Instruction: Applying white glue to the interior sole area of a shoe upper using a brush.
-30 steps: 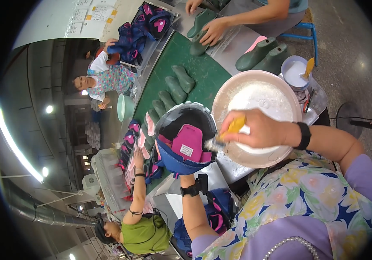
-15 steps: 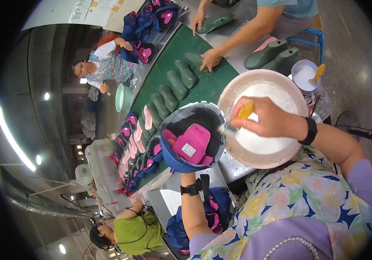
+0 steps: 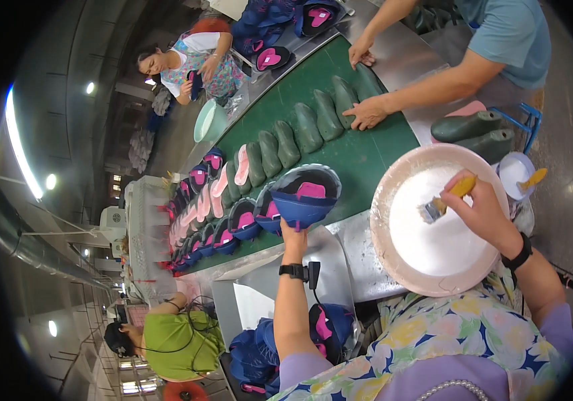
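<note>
My left hand (image 3: 293, 239) grips a blue shoe upper (image 3: 305, 208) from below, holding it over the green belt. Its pink lining and pale, wet-looking edge face up. In my right hand (image 3: 483, 207) is a paintbrush (image 3: 435, 210) with a yellow handle, pinched between the fingers. The bristles hang over white liquid (image 3: 433, 250) in a wide pale pink basin (image 3: 381, 248); whether they touch it I cannot tell.
Dark green shoe lasts (image 3: 286, 144), pink insoles and several blue uppers (image 3: 243, 218) line the green belt (image 3: 393, 144). Across it a co-worker's hands (image 3: 370, 112) handle lasts. A small tub (image 3: 510, 170) with another brush stands beyond the basin. More uppers (image 3: 256, 354) lie beside my left arm.
The brush has left the upper's edge and moved over the basin. My left hand has lowered the upper toward the belt's row of uppers. The co-worker's hands have shifted along the lasts.
</note>
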The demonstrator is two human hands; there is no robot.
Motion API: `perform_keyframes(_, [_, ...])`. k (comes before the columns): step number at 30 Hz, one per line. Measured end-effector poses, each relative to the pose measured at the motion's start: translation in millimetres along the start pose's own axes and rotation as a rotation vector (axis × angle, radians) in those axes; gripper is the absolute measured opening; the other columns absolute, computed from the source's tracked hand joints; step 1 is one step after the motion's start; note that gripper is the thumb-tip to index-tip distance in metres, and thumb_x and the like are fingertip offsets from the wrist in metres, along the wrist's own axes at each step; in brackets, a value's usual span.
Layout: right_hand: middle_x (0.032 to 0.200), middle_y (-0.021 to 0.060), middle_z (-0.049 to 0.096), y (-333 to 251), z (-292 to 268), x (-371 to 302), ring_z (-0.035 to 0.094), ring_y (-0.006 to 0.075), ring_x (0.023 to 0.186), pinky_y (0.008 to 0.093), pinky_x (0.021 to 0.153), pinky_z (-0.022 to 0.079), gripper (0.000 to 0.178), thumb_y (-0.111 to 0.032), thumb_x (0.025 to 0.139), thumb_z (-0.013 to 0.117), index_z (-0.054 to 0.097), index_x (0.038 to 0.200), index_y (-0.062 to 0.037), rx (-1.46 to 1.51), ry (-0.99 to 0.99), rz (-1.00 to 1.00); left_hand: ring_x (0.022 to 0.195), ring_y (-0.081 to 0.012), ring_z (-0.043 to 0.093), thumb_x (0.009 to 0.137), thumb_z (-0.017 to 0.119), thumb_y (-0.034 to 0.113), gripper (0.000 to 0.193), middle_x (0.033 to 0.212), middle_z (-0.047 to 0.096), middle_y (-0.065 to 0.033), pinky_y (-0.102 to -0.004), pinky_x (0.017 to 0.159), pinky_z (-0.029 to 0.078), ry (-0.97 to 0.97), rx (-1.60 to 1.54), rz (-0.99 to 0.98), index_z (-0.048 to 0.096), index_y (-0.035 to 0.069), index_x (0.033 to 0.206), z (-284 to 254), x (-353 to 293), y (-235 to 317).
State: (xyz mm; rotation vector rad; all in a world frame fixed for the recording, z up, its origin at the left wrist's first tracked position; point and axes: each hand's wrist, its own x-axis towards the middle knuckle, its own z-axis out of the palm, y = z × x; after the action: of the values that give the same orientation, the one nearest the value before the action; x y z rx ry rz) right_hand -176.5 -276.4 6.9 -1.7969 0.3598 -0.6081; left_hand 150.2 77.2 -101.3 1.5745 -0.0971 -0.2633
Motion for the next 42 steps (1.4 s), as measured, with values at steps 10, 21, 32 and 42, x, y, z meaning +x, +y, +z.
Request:
perform_keyframes(10, [0.088, 0.0097, 0.069, 0, 25, 7, 0.067, 0.0171, 0.083, 0.0288, 0.076, 0.051, 0.013, -0.009, 0.090, 0.070, 0.062, 0.096, -0.0008, -0.039, -0.177, 0.026, 0.122, -0.0367, 0.059, 0.085, 0.051, -0.008, 0.065, 0.139, 0.056, -0.0194, -0.0395, 0.097, 0.052, 0.088, 1.010, -0.103, 0.039, 0.007, 0.147, -51, 62, -42])
perform_keyframes(21, [0.092, 0.0016, 0.061, 20, 17, 13, 0.060, 0.0092, 0.083, 0.0227, 0.075, 0.050, 0.014, -0.010, 0.094, 0.067, 0.059, 0.104, -0.0031, 0.118, -0.212, 0.164, 0.112, -0.0245, 0.064, 0.089, 0.077, 0.029, 0.072, 0.123, 0.065, -0.0167, -0.0345, 0.098, 0.051, -0.699, 1.140, -0.175, 0.044, 0.003, 0.148, -115, -162, 122])
perform_keyframes(32, [0.085, 0.0058, 0.066, 0, 26, -10, 0.060, 0.0114, 0.071, 0.0255, 0.066, 0.048, 0.016, -0.012, 0.088, 0.072, 0.062, 0.093, -0.0007, -0.077, -0.326, 0.030, 0.093, -0.0201, 0.067, 0.090, 0.065, 0.012, 0.015, 0.096, 0.071, -0.0060, -0.0312, 0.085, 0.052, -0.127, 0.439, -0.344, 0.073, 0.006, 0.101, -63, -221, 92])
perform_keyframes(42, [0.075, 0.0105, 0.067, -5, 34, 3, 0.065, 0.0192, 0.068, 0.0297, 0.064, 0.049, 0.020, -0.016, 0.083, 0.076, 0.064, 0.088, -0.0011, -0.056, -0.351, 0.021, 0.103, -0.0181, 0.063, 0.096, 0.068, 0.032, 0.035, 0.106, 0.065, -0.0054, -0.0403, 0.099, 0.047, -0.009, -0.147, -0.387, 0.055, 0.009, 0.118, -80, -209, 29])
